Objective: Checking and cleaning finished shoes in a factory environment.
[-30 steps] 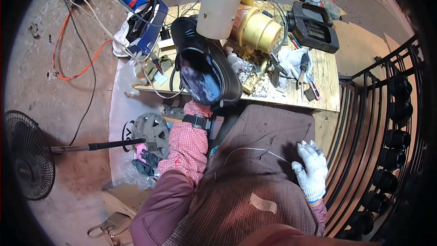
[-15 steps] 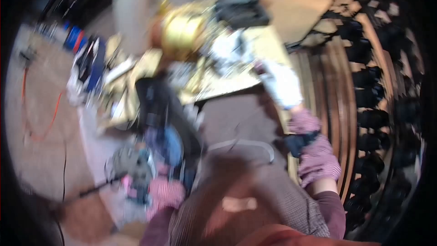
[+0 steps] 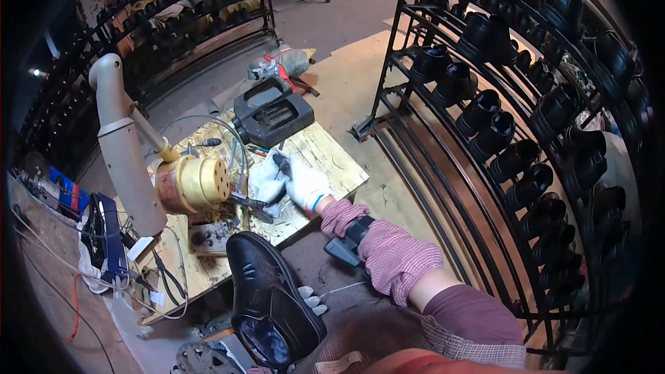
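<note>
- Shelving rack (image 3: 389, 62), right of the right hand (image 3: 305, 183) and well apart from it: black metal, loaded with dark shoes. Risk: a wide elbow swing could strike the bars.
- Wooden desk (image 3: 337, 157), beneath the right hand: top littered with dark scraps. Risk: loose debris could cling to the glove and transfer to polished leather.
- Black shoe (image 3: 267, 287), left of and nearer the body than the right hand: tilted, toe toward the desk, heel toward the lap. Risk: contact with the front edge could scuff the upper.
- Yellow cylinder (image 3: 201, 181), left of the right hand, beyond the shoe's toe: perforated end faces the right hand. Risk: raising the shoe carelessly could knock the toe against it.
- Right hand: white-gloved, fingers against a tool handle; whether the grip is closed cannot be told. Risk: a shallow hold could let the tool roll away.
- White cloth (image 3: 262, 179), just left of the right hand. Risk: fabric caught with the handle could drag neighbouring tools along.
- Left hand (image 3: 313, 301): gloved fingertips curl around the shoe's right side; the remainder is hidden. Risk: weak support could let the shoe slip.
- Dark handle (image 3: 281, 163), at the right hand's fingertips: working end not discernible. Risk: a blind pickup could expose fingers to an edge.
</note>
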`<control>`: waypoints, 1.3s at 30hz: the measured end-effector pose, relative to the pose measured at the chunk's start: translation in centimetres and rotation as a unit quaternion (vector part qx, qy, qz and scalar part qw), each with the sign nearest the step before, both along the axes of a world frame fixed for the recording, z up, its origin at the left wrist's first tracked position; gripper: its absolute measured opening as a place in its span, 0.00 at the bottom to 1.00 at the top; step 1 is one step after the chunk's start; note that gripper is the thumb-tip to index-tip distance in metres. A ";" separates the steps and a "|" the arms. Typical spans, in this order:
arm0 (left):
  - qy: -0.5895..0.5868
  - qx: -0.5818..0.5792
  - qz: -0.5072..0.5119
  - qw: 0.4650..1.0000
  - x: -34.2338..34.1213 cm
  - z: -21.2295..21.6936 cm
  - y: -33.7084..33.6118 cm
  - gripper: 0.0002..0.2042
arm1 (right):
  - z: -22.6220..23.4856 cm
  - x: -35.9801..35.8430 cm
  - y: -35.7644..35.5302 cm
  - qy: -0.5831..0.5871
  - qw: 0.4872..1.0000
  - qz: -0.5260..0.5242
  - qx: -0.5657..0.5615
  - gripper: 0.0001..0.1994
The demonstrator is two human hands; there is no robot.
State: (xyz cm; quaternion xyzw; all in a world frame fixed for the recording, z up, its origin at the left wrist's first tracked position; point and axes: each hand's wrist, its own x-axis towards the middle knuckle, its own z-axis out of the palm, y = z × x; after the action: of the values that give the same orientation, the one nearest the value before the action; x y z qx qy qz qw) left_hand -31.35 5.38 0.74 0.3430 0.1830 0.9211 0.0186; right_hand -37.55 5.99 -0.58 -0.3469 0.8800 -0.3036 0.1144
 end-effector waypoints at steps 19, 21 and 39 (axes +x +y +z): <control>-0.379 0.092 0.203 0.898 24.5 -5.4 -1.4 0.29 | 4.1 13.1 17.9 0.034 0.947 0.289 -0.134 0.13; -0.390 0.083 0.186 0.898 24.4 -4.8 1.4 0.29 | 2.4 12.7 17.0 0.052 0.953 0.270 -0.125 0.11; -0.455 0.087 0.098 0.881 29.7 -0.9 4.8 0.31 | 4.2 13.7 15.8 0.165 0.934 0.316 -0.021 0.10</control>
State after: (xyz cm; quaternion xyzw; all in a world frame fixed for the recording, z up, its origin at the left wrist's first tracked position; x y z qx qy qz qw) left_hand -1.68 10.15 -0.16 -0.1335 0.1064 0.9851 -0.0207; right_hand -23.87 21.81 3.61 -0.6549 0.7248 -0.2082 0.0502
